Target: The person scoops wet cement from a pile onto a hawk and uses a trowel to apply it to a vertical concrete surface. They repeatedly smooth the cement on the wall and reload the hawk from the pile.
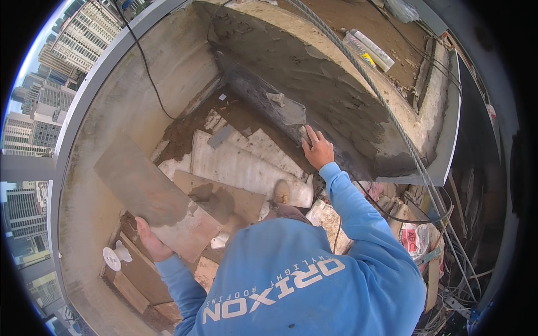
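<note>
My right hand (318, 150) is closed around the handle of a trowel (288, 112), its handle mostly covered by my fingers. The grey blade lies against the wet mortar low on the curb wall (336, 106), with a dab of mortar at its far end. At the left, my left hand (150, 239) grips the near edge of a flat rectangular board (134, 185). Grey mortar smears cover much of the board, which slants out toward the parapet; my fingers beneath it are hidden.
Dirty white sheets (246, 162) and a mortar-stained board (216, 196) litter the floor below me. A steel cable (381, 95) runs across the curb. Bags and debris (417, 238) lie at right, a white spool (116, 256) at left. Beyond the parapet (129, 73) stand tall buildings.
</note>
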Tool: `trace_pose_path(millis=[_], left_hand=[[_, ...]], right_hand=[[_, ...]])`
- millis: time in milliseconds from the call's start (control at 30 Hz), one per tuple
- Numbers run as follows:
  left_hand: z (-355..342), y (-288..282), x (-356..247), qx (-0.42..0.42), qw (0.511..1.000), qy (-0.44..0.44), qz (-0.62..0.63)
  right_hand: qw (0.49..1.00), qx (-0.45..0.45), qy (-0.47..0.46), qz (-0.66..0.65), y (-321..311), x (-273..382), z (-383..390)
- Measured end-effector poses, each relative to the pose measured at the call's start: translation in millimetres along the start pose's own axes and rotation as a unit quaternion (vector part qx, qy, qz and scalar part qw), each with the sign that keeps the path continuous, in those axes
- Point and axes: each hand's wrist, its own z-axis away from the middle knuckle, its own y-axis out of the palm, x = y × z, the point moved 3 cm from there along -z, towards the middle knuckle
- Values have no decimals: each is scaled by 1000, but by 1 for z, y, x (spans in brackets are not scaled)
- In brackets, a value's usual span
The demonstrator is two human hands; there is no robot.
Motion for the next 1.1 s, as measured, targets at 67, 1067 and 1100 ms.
trace_pose_path(millis=[67, 1067, 1100], left_hand=[[0, -17, 2, -38, 999, -13, 19], [146, -123, 130, -374, 917, -55, 129], [143, -125, 136, -367, 919, -54, 135]], right_hand=[[999, 32, 20, 10, 17, -10, -10], [971, -18, 40, -236, 235, -19, -173], [978, -55, -65, -192, 246, 0, -142]])
